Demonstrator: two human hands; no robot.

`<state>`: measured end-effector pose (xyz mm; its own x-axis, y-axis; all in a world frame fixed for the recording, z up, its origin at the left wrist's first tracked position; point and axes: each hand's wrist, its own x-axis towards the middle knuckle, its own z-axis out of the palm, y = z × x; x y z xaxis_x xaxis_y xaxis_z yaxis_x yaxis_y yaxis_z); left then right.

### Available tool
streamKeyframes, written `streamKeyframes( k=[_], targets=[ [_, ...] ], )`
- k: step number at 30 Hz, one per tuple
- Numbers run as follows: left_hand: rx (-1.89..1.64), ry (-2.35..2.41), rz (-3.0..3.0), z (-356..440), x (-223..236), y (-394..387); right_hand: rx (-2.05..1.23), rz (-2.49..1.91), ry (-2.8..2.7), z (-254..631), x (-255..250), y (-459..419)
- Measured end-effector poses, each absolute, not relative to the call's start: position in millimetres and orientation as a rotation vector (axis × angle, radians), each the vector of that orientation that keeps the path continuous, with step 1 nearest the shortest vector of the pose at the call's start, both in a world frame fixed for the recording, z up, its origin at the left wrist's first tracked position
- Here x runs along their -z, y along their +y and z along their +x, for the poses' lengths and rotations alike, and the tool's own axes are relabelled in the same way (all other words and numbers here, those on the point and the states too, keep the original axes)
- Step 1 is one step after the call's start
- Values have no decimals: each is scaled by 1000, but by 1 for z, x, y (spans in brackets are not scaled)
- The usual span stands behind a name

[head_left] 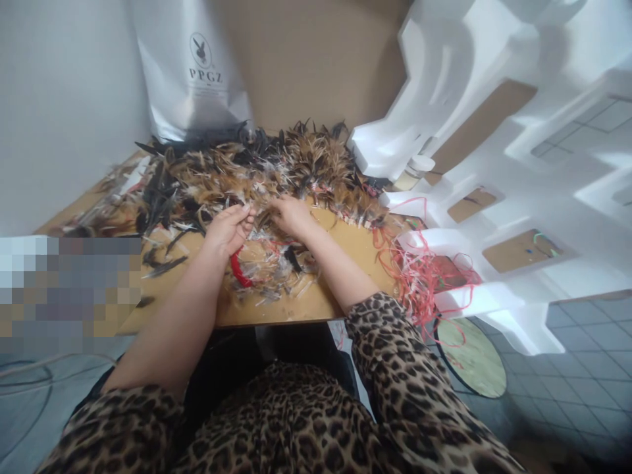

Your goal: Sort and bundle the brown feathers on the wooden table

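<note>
My left hand [231,227] is raised over the near side of a feather pile [222,168], its thumb and forefinger pinched together. Something small and pale may be at the fingertips, too small to name. Close beside it, my right hand [291,216] bends its fingers down at the pile's front edge. Those fingers are closed, and the feathers around them hide what they grip. Below both hands lies a red curved strip [239,268], among loose feather scraps and pale bits [269,289]. The feathers are brown, black and tan.
Pink and red plastic ribbon [419,276] is heaped at the table's [316,306] right edge. White foam packing [474,204] stands on the right, with a white-lidded jar [417,170] beside it. A silver bag [197,99] stands behind the feathers. A round, pale green disc [471,359] is lower right.
</note>
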<state>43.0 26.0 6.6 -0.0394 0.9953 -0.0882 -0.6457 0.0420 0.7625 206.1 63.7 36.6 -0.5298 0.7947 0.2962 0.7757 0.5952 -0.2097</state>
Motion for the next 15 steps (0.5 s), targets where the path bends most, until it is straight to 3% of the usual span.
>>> streamKeyframes(
  k=[5, 12, 15],
  targets=[
    [-1453, 781, 602, 44, -6, 27, -134, -1214, -2355, 206, -25, 65],
    [-1453, 759, 628, 46, -8, 25, -1189, -997, -1275, 222, -32, 83],
    [-1405, 745, 643, 50, -9, 22, -1471, -866, -1036, 222, -35, 81]
  ],
)
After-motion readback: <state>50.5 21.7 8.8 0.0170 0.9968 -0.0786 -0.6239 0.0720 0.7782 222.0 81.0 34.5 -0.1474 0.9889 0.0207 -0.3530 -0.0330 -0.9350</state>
